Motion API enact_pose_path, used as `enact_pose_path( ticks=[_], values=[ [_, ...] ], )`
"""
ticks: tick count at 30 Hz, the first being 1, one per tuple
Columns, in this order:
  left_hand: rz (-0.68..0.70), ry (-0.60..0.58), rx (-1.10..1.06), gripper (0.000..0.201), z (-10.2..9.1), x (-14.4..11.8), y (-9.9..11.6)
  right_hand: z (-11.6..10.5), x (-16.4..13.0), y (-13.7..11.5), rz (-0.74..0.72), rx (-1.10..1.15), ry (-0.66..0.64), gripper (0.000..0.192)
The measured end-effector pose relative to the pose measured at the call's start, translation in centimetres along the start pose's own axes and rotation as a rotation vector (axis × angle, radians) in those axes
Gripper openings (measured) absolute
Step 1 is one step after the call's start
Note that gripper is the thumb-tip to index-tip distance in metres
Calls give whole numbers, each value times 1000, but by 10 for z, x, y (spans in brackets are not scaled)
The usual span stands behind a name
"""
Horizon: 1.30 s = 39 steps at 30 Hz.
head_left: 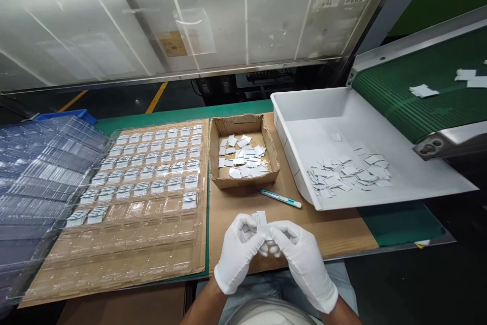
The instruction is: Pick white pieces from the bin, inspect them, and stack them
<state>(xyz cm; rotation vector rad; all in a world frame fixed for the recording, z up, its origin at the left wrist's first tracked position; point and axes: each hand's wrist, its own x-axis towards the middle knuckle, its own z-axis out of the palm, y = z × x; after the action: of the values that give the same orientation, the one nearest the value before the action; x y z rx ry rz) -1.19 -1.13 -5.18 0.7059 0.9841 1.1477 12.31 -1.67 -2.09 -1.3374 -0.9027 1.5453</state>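
Five Rows Filled, a Sixth Only Partly So

Through the head camera I had both gloved hands close together: the left hand (238,253) and the right hand (304,258) were pinched narrow, fingers curled round a few small white pieces (261,217) held between them, over the near side of the desk (399,226).

To the left of the left hand lay a transparent tray (125,254), thin and glossy, moulded into shallow pockets. I counted five rows carrying little stacks; the sixth carried two at its left end and one at its right. Nearer the body, the rows showed only plastic, so I judged the filling well along but unfinished.

Plenty was left loose. Just beyond the hands, a rough-edged cardboard box (243,181) held scattered flat rectangles (247,156). Beyond and right of the right hand, a smooth white bin (294,163) held a larger heap (352,173), near the end of a green belt (395,101). Beyond the right hand, a slim blue cutter (280,198) lay on matt brown cardboard (338,231).
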Motion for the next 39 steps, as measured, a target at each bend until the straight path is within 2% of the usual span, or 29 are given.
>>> enact_pose_path(
  ticks=[14,18,22,26,28,30,32,34,37,39],
  values=[
    [-28,60,50,36,4,0,5,-3,2,11,-98,-29,40,22],
    [-28,81,88,33,2,1,8,-4,2,10,-101,-87,15,21],
    [-61,23,346,15,1,7,18,-9,6,5,-137,-387,-42,16],
    [80,-88,690,7,4,23,24,-20,15,-1,-264,-677,-17,17],
    [184,-40,778,11,2,31,23,-26,21,0,-240,-714,-4,21],
    [281,76,857,15,-3,37,19,-30,27,3,-174,-705,0,25],
    [324,122,981,22,-10,39,15,-31,32,7,-125,-698,14,26],
    [284,57,1123,35,-15,36,13,-29,37,11,-92,-714,28,23],
    [152,-93,1286,54,-17,29,13,-24,45,14,-54,-771,27,26],
    [91,-148,1354,60,-17,27,15,-21,50,13,-42,-818,5,30]
  ],
)
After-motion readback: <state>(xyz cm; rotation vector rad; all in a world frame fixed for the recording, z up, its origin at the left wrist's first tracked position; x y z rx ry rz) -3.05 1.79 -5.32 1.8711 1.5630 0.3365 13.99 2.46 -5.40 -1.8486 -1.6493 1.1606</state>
